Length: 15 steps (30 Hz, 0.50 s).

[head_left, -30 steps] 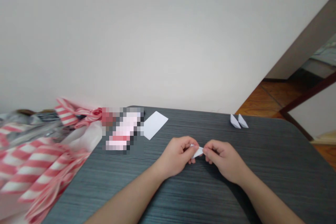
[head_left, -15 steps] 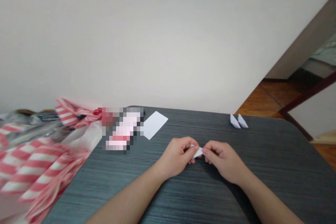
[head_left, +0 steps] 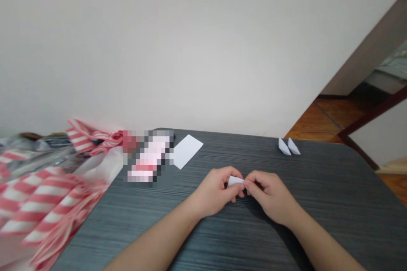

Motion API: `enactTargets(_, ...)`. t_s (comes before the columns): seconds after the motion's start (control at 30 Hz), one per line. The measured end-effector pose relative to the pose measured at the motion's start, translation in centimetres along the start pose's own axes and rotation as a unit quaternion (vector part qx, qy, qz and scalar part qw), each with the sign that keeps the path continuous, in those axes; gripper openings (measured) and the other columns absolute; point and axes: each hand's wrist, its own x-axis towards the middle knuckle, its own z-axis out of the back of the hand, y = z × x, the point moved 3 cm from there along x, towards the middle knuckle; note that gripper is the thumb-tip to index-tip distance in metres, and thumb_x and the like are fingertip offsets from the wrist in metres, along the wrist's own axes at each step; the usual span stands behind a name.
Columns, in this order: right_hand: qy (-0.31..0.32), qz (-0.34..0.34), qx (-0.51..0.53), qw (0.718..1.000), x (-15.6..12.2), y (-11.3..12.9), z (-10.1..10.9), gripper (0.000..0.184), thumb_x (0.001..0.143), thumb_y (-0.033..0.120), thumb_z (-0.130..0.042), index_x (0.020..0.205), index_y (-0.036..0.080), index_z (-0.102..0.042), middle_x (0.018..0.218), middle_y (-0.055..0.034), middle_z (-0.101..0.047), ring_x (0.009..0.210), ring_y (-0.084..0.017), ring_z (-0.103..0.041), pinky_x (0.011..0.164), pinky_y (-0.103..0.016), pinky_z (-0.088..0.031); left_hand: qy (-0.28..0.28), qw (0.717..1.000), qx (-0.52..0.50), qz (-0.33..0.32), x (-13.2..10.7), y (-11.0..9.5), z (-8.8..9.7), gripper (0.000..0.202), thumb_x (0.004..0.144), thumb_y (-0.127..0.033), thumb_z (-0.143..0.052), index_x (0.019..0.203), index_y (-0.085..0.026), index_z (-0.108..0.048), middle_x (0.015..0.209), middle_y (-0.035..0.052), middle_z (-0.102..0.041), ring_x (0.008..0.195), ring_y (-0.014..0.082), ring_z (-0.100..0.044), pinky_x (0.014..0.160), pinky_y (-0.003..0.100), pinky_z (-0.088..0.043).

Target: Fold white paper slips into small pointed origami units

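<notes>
A small piece of folded white paper (head_left: pixel 234 181) is pinched between my two hands above the dark table (head_left: pixel 203 237). My left hand (head_left: pixel 218 190) is closed on it, with thumb and fingers on either side. At the paper's right end, my right hand (head_left: pixel 269 192) pinches with thumb and forefinger, and its fingertips nearly meet those of the left. Part of the paper is hidden behind the fingers. Two small folded white paper shapes (head_left: pixel 288 147) stand side by side near the table's far right edge.
A flat white sheet of paper (head_left: pixel 188 151) lies at the back left of the table. Left of it is a pixelated, blurred-out object (head_left: pixel 149 156). Red-and-white striped cloth (head_left: pixel 47 203) is heaped beyond the table's left edge. A pale wall (head_left: pixel 203 51) rises behind.
The folded paper has turned between my fingers, and more of it now shows by the left hand. My left fingertips have shifted slightly right, toward the right hand.
</notes>
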Motion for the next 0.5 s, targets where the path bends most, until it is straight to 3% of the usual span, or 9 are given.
enactTargets(0.13,-0.003,0.005,-0.009,1.0,-0.11,0.17,-0.06,0.025,0.093,0.019,-0.054,0.07,0.018,-0.065,0.067,0.0014,-0.067,0.063,-0.012,-0.06,0.063,-0.023,-0.041,0.006,1.0,0.015,-0.007,-0.07,-0.02,0.1,0.01,0.088,-0.025,-0.059,0.088,-0.015,-0.062,0.076,0.0028,-0.07,0.059,0.0095,-0.059,0.056,0.019,-0.044)
enactTargets(0.3,-0.012,0.004,-0.019,1.0,-0.14,0.02,0.04,0.024,0.092,0.019,-0.055,0.07,0.018,-0.065,0.066,0.0012,-0.067,0.062,-0.013,-0.06,0.061,-0.023,-0.041,0.0,1.0,0.015,0.0,0.04,0.08,0.09,0.013,0.087,-0.027,-0.061,0.093,-0.015,-0.062,0.076,0.0025,-0.07,0.058,0.0101,-0.059,0.055,0.02,-0.045)
enactTargets(0.5,-0.016,0.006,-0.03,0.999,-0.05,0.14,0.12,0.023,0.091,0.018,-0.056,0.07,0.018,-0.065,0.066,0.0015,-0.067,0.062,-0.013,-0.06,0.061,-0.022,-0.041,0.0,0.999,0.041,0.0,0.02,0.08,0.15,0.013,0.086,-0.026,-0.062,0.087,-0.014,-0.066,0.067,0.0014,-0.067,0.058,0.0106,-0.059,0.054,0.019,-0.042)
